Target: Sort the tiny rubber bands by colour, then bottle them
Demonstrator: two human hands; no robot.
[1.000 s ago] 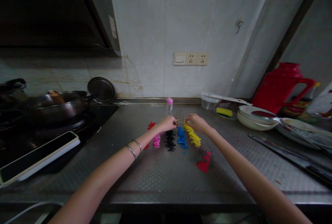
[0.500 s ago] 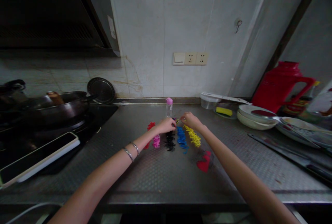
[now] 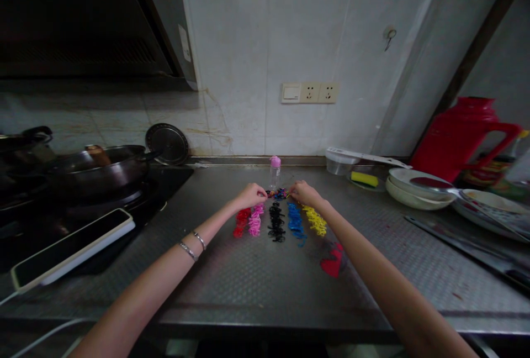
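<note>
The table is gray shiny metal with tiny bumps all over it, and it runs up to a pale tiled wall. The wall has some brown stains, a white switch and sockets, and a hook. The room is a bit dark.

In the middle of the table, a mixed heap of small stringy bits lies between the two hands, just in front of a clear bottle with a pink top. The left hand is at one end of it and the right hand is at the other. The fingers on both hands are bent, but I cannot tell if they are pinching any bits.

Nearer the person, there is a row: a red heap, a pink heap, a black heap, a blue heap and a yellow heap. A red shape lies close to the yellow one.

On the left, a big pan sits on a black stove under a dark hood. On the right are a yellow sponge, stacked bowls and a big red jug.
</note>
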